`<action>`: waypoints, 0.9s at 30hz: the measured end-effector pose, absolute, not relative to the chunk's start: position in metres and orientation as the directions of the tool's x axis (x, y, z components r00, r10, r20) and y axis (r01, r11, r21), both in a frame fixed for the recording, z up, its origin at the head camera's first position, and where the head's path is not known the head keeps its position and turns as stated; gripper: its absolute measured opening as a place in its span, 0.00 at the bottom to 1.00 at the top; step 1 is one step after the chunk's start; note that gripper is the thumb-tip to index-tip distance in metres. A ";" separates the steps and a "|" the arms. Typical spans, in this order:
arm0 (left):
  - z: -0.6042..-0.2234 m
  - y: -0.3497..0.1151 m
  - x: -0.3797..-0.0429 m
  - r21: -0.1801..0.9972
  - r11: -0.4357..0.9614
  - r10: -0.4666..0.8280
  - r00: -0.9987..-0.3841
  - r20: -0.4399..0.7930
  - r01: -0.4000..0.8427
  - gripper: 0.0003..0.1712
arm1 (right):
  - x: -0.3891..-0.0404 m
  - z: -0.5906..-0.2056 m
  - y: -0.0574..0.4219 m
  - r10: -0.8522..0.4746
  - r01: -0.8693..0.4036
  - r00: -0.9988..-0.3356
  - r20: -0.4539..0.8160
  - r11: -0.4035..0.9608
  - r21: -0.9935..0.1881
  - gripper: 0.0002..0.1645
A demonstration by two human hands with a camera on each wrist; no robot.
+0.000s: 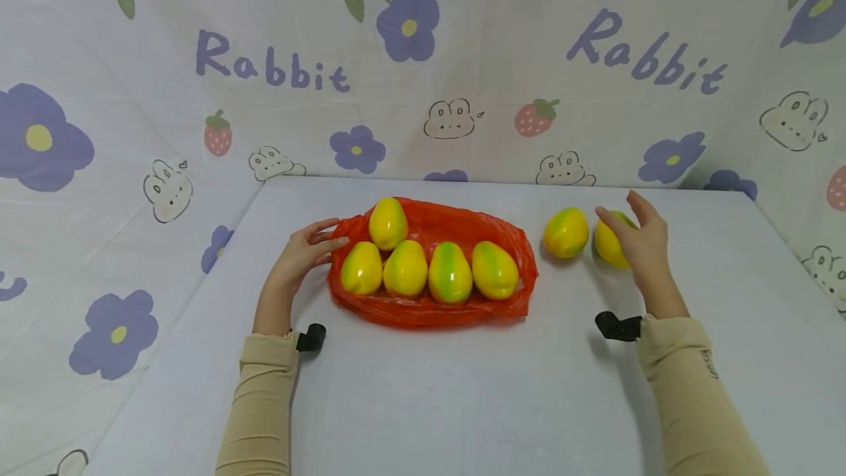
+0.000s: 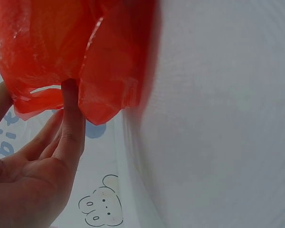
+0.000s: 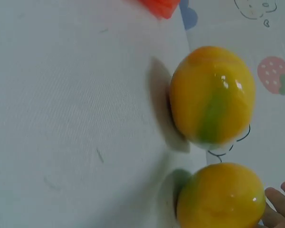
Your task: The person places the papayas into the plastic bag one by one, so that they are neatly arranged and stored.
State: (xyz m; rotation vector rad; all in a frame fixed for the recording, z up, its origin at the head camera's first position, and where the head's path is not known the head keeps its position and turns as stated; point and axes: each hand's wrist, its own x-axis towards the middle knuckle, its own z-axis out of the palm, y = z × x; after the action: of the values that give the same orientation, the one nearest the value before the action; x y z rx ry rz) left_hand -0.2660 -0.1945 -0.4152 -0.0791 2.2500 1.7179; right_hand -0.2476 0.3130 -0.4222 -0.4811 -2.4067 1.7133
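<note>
An opened-out red plastic bag (image 1: 429, 318) lies on the table with several glossy yellow, green-streaked, mango-like fruits in it. Four stand in a front row, such as the green-striped fruit (image 1: 451, 274), and one fruit (image 1: 388, 224) sits behind at the left. My left hand (image 1: 299, 255) is at the bag's left end, its extended fingers touching the crumpled plastic edge. To the right of the bag are two more such fruits. My right hand (image 1: 644, 237) is spread at the farther-right fruit (image 1: 606, 247), partly covering it, with fingertips right beside it. The other fruit (image 1: 565, 233) stands just left of it.
The white table (image 1: 449, 402) ends at the back against a printed cloth (image 1: 502, 42) with flowers, rabbits and strawberries. A black wrist mount (image 1: 311, 338) sits at the left cuff, another black mount (image 1: 617, 326) at the right cuff.
</note>
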 end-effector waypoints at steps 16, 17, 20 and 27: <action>-0.416 -0.195 -0.267 0.933 0.276 0.141 -0.950 -0.277 -0.231 0.37 | -0.245 -0.448 0.332 0.339 0.209 -0.935 -0.099 0.303 -0.930 0.52; -0.416 -0.195 -0.267 0.933 0.276 0.141 -0.950 -0.277 -0.231 0.37 | -0.245 -0.450 0.331 0.338 0.213 -0.935 -0.105 0.300 -0.930 0.52; -0.416 -0.195 -0.267 0.934 0.273 0.142 -0.950 -0.277 -0.231 0.37 | -0.247 -0.454 0.330 0.332 0.232 -0.935 -0.126 0.301 -0.925 0.53; -0.416 -0.195 -0.267 0.937 0.265 0.146 -0.951 -0.274 -0.229 0.37 | -0.247 -0.457 0.324 0.317 0.229 -0.940 -0.127 0.309 -0.923 0.53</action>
State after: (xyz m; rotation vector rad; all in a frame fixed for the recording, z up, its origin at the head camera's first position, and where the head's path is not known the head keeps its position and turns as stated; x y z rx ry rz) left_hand -0.2672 -0.1950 -0.4163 -0.0758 2.2355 1.7348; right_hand -0.2473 0.3243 -0.4569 -0.5181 -2.4781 1.7258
